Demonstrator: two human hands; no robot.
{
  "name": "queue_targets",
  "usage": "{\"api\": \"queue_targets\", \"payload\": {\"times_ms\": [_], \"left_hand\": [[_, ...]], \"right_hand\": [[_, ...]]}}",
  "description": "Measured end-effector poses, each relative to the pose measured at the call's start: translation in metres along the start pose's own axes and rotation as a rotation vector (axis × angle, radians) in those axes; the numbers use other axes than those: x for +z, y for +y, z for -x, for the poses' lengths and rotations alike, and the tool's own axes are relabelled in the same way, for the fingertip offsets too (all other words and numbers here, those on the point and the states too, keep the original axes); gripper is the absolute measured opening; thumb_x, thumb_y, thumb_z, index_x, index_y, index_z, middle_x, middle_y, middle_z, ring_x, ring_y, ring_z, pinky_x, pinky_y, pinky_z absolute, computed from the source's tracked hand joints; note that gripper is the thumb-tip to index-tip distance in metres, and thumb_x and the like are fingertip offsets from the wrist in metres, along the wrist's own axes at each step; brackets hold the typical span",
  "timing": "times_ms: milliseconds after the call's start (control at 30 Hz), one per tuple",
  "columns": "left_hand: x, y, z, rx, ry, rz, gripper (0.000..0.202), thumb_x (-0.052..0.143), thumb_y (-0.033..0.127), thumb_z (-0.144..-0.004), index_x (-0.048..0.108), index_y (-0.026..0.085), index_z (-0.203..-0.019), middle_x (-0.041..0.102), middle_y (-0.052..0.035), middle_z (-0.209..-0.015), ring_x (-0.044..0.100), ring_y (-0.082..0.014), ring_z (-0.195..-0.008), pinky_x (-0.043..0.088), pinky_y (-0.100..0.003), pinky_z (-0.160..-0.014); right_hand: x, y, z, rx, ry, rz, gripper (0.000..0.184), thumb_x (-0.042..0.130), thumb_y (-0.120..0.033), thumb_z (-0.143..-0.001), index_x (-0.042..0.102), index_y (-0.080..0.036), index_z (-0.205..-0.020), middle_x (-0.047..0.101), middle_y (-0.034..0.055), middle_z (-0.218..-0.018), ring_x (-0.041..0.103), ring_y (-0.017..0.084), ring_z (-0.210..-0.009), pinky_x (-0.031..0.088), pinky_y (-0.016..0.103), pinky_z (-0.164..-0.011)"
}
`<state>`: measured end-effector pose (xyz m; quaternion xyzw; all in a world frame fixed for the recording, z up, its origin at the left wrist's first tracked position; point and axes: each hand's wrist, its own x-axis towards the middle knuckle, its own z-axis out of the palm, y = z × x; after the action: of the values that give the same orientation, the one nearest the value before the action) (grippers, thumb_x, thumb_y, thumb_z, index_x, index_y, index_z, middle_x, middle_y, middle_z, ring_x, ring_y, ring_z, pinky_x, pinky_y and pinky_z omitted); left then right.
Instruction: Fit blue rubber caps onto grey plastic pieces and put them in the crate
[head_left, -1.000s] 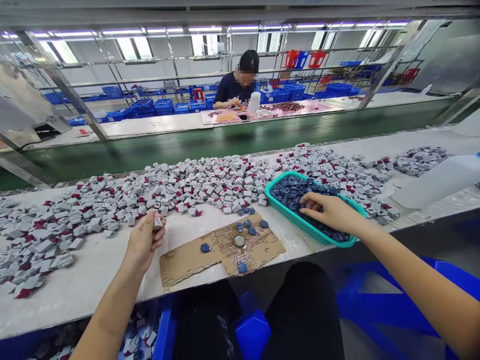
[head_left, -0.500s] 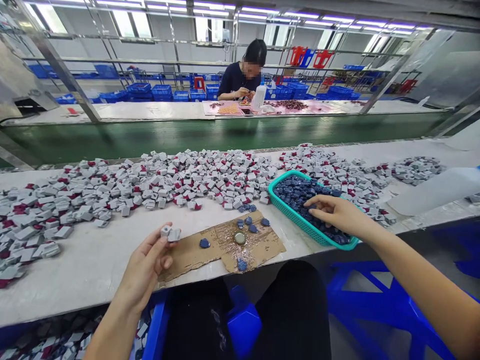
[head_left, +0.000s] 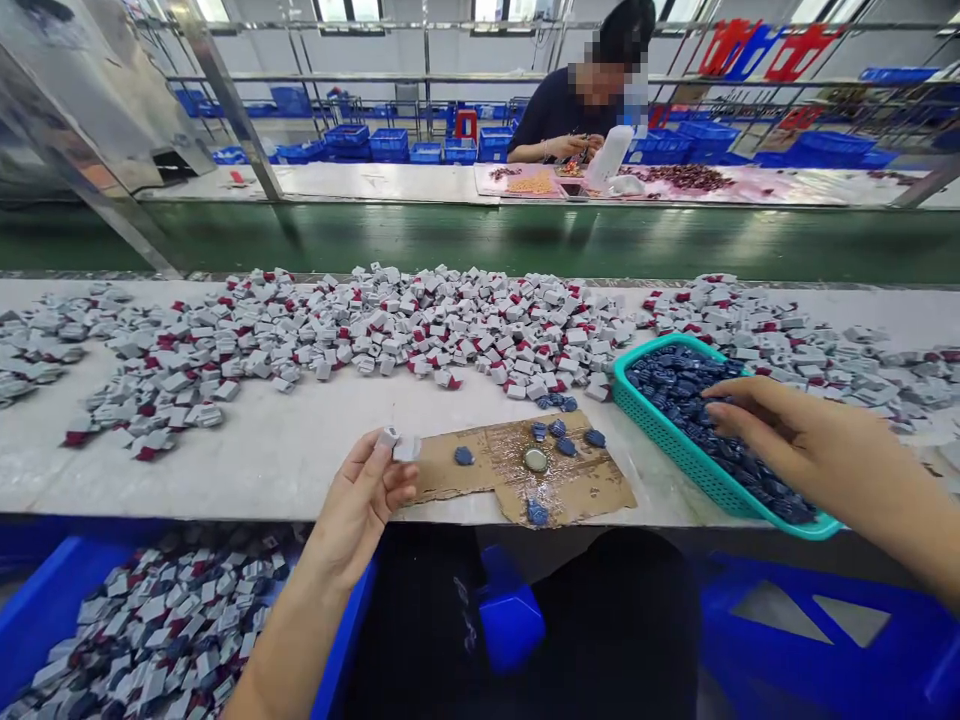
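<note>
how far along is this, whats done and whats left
Done, by the look of it: a blue bin below the bench holds a heap of grey pieces. In hand: the left hand pinches two grey pieces, and the right hand rests on blue pieces in a teal basket. Left: a wide spread of grey pieces with red marks covers the bench.

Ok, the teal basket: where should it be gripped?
Probably the rim of the teal basket along its near-left long side, coming from the left with fingers over the edge. That side is straight and free, while the right hand covers the far end, over the blue pieces.
</note>
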<state>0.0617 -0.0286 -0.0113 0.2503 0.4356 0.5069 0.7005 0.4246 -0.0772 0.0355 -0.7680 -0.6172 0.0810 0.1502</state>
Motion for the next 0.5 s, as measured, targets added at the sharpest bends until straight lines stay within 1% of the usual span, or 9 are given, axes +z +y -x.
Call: {"api": "queue_targets", "payload": {"times_ms": [33, 100, 167, 267, 367, 433, 500], "left_hand": [[0.001, -0.001, 0.002, 0.020, -0.032, -0.036, 0.026, 0.076, 0.032, -0.065, 0.062, 0.022, -0.084, 0.056, 0.0057, -0.060, 0.056, -0.0064, -0.050, 0.048, -0.013, -0.045], [0.004, -0.001, 0.006, 0.022, -0.101, -0.094, 0.025, 0.070, 0.034, -0.071, 0.057, 0.025, -0.090, 0.051, 0.0078, -0.055, 0.050, -0.0053, -0.042, 0.043, -0.014, -0.040], [0.006, -0.001, 0.008, -0.017, -0.166, -0.096, 0.025, 0.066, 0.036, -0.073, 0.053, 0.027, -0.092, 0.054, 0.0061, -0.060, 0.051, -0.0071, -0.044, 0.042, -0.015, -0.039], [0.007, -0.002, 0.007, -0.025, -0.202, -0.083, 0.018, 0.058, 0.040, -0.078, 0.048, 0.028, -0.087, 0.057, 0.0034, -0.066, 0.053, -0.0108, -0.052, 0.043, -0.016, -0.039], [0.006, -0.003, 0.004, 0.057, -0.166, -0.161, 0.020, 0.059, 0.039, -0.078, 0.045, 0.027, -0.082, 0.059, 0.0033, -0.070, 0.053, -0.0115, -0.057, 0.044, -0.017, -0.042], [0.005, -0.004, 0.002, 0.113, -0.124, -0.212, 0.026, 0.066, 0.036, -0.074, 0.047, 0.028, -0.089, 0.061, 0.0031, -0.075, 0.054, -0.0119, -0.061, 0.045, -0.017, -0.044], [0.003, -0.006, 0.000, 0.132, -0.078, -0.235, 0.039, 0.072, 0.032, -0.068, 0.052, 0.029, -0.102, 0.062, 0.0028, -0.075, 0.052, -0.0104, -0.060, 0.042, -0.015, -0.044]], "right_hand": [[0.003, -0.011, 0.003, -0.010, -0.014, -0.110, 0.030, 0.040, -0.049, -0.082, 0.052, -0.025, -0.095, 0.065, 0.0066, -0.079, 0.060, 0.018, -0.059, 0.047, 0.030, -0.058], [0.013, -0.034, 0.007, -0.048, -0.094, -0.318, 0.029, 0.042, -0.049, -0.084, 0.050, -0.022, -0.095, 0.064, 0.0067, -0.075, 0.059, 0.017, -0.057, 0.048, 0.028, -0.055], [0.026, -0.055, 0.008, -0.129, -0.187, -0.419, 0.028, 0.045, -0.048, -0.085, 0.050, -0.021, -0.094, 0.061, 0.0043, -0.070, 0.057, 0.016, -0.055, 0.046, 0.026, -0.051], [0.047, -0.077, 0.002, -0.266, -0.313, -0.364, 0.019, 0.046, -0.038, -0.087, 0.049, -0.021, -0.094, 0.055, 0.0003, -0.066, 0.054, 0.015, -0.057, 0.041, 0.024, -0.050], [0.065, -0.087, -0.006, -0.352, -0.403, -0.247, 0.009, 0.046, -0.027, -0.088, 0.049, -0.020, -0.092, 0.056, -0.0005, -0.068, 0.055, 0.014, -0.062, 0.040, 0.023, -0.054], [0.073, -0.090, -0.009, -0.365, -0.412, -0.200, 0.004, 0.047, -0.023, -0.087, 0.048, -0.019, -0.088, 0.058, 0.0000, -0.070, 0.055, 0.015, -0.064, 0.039, 0.023, -0.056], [0.078, -0.090, -0.010, -0.360, -0.398, -0.164, 0.005, 0.050, -0.022, -0.086, 0.048, -0.018, -0.084, 0.057, 0.0006, -0.067, 0.054, 0.016, -0.063, 0.036, 0.024, -0.055]]}}
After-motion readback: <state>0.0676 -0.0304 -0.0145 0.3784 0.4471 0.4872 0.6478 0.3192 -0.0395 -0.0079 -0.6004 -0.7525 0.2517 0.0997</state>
